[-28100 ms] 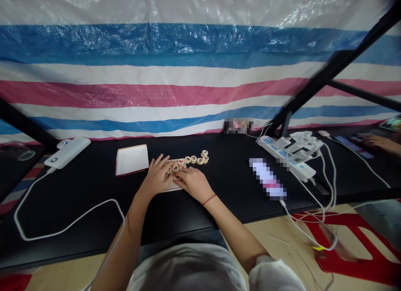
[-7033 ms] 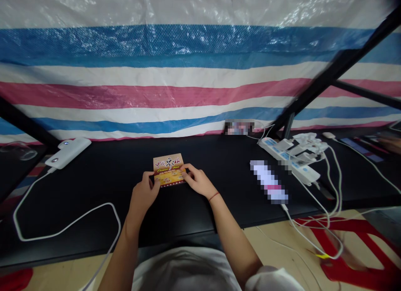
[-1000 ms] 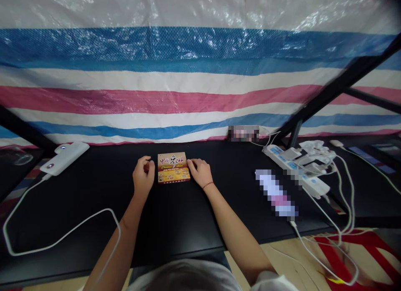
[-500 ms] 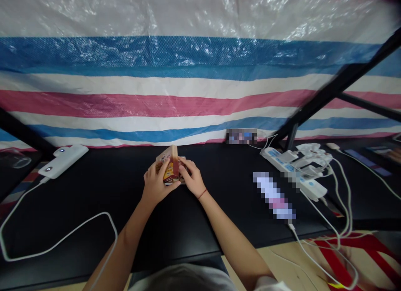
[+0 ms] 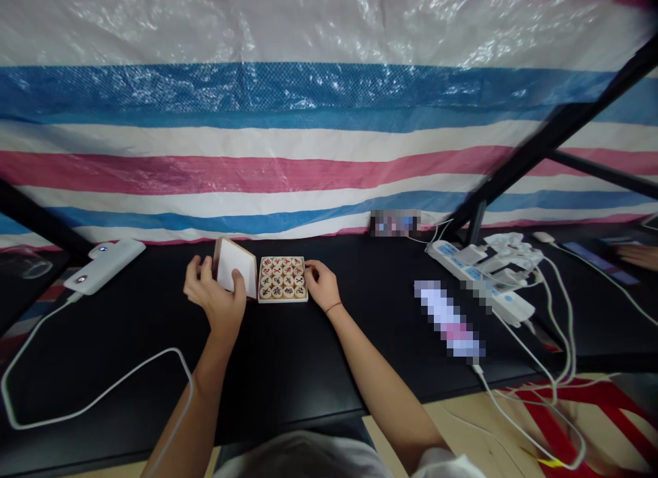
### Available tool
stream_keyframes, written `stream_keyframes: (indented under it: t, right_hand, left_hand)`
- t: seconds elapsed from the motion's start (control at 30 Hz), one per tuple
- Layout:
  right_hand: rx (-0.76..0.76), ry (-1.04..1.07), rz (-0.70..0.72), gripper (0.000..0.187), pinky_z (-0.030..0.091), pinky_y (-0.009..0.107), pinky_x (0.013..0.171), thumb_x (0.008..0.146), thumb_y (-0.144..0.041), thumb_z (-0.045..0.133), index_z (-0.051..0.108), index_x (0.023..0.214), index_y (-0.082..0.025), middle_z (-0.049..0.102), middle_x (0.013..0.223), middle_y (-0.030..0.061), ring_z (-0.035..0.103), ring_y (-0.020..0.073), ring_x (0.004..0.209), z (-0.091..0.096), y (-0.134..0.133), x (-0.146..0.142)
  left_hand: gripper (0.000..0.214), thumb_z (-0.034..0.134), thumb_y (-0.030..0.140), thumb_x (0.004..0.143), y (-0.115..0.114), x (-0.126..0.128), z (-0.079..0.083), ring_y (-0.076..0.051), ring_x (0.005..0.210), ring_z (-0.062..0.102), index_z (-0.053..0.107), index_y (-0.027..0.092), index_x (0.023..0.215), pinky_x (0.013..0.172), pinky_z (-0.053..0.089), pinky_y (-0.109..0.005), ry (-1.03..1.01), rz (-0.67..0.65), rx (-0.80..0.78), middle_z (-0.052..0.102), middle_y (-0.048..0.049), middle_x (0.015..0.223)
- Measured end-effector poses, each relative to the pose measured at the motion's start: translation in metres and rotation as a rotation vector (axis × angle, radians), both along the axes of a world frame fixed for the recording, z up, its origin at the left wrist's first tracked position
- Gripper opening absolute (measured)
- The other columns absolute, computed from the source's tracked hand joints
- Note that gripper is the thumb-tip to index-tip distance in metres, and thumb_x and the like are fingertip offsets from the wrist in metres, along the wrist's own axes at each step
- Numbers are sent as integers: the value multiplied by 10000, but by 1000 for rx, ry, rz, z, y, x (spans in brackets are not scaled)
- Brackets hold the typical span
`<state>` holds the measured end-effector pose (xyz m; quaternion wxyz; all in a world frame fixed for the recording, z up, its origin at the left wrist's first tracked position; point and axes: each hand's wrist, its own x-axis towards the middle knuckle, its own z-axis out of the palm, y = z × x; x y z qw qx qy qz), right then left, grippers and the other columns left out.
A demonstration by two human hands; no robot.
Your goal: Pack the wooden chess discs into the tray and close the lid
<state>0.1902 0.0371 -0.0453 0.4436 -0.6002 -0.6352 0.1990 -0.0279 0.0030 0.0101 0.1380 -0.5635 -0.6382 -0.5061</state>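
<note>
A small open box (image 5: 307, 296) sits on the black table (image 5: 288, 368), filled with several round wooden chess pieces (image 5: 282, 281) marked in red and black. My left hand (image 5: 212, 298) grips the box's lid (image 5: 235, 276), white inside turned toward me, tilted just left of the box. My right hand (image 5: 321, 284) rests with curled fingers against the box's right side.
A white power bank (image 5: 107, 264) with a cable lies at the left. A power strip with plugs (image 5: 483, 269) and trailing white cables sits at the right. A striped tarp (image 5: 308, 142) hangs behind. Another person's hand (image 5: 637, 255) shows at the far right edge.
The lid came off the box: half a second ago both hands were lifting it, now my left hand holds it to the left and the pieces are exposed.
</note>
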Motion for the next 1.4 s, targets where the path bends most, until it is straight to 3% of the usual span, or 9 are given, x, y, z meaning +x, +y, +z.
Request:
stream_keyframes:
  t: [0.07, 0.17, 0.3, 0.47, 0.63, 0.9, 1.13, 1.4]
  right_hand:
    - [-34, -26, 21, 291, 469, 261, 709, 814, -214, 452, 657, 1012, -159, 664, 763, 31, 602, 160, 687, 1, 0, -1]
    - [-88, -80, 13, 312, 462, 257, 706, 833, -232, 453, 656, 1054, -150, 679, 753, 35, 610, 164, 683, 4, 0, -1]
    - [-136, -150, 17, 324, 450, 252, 700, 849, -252, 462, 674, 1072, -152, 682, 738, 37, 615, 168, 676, 8, -1, 0]
    - [-155, -184, 29, 333, 439, 241, 693, 864, -255, 455, 681, 1092, -163, 691, 748, 37, 629, 172, 715, 12, -2, -1]
    - [-148, -182, 60, 337, 437, 228, 657, 878, -277, 458, 680, 1112, -180, 687, 721, 20, 613, 154, 649, 10, -4, 0]
    - [-113, -175, 97, 324, 443, 232, 644, 869, -273, 484, 685, 1100, -166, 686, 710, 24, 613, 152, 618, 9, -5, 0]
    - [-130, -152, 119, 314, 428, 215, 627, 863, -265, 495, 693, 1086, -166, 659, 657, 4, 592, 132, 583, 12, -8, 0]
    - [-141, -131, 119, 295, 440, 206, 629, 849, -250, 518, 703, 1063, -170, 648, 619, -9, 599, 125, 572, 12, -9, -3]
  left_hand:
    - [523, 573, 340, 812, -1, -1, 3, -369, 1302, 328, 462, 125, 1275, 1059, 266, -565, 63, 67, 29, 385, -214, 1353]
    - [443, 524, 305, 856, 0, 2, 1, -339, 1266, 369, 515, 130, 1263, 1048, 309, -509, 121, -43, -28, 410, -201, 1349]
    - [399, 420, 313, 922, 9, 6, -16, -302, 1136, 512, 573, 115, 1233, 979, 400, -441, 224, -194, -335, 509, -193, 1319]
    - [391, 319, 305, 961, 12, 6, -26, -245, 959, 622, 650, 138, 1083, 895, 461, -353, 297, -293, -670, 685, -117, 1041]
    - [356, 342, 269, 953, 6, 9, -18, -204, 988, 641, 632, 166, 1133, 881, 475, -301, 238, -295, -752, 690, -95, 1088]
    - [397, 365, 261, 942, 9, 4, -11, -232, 1075, 628, 581, 146, 1254, 920, 459, -312, 196, -296, -887, 675, -113, 1172]
    - [441, 380, 396, 945, 10, -2, -5, -251, 959, 670, 609, 175, 1250, 843, 472, -311, 177, -303, -1004, 732, -88, 989]
    - [404, 377, 373, 950, 9, -3, 2, -240, 950, 673, 630, 207, 1219, 805, 460, -286, 208, -280, -1047, 737, -82, 1010]
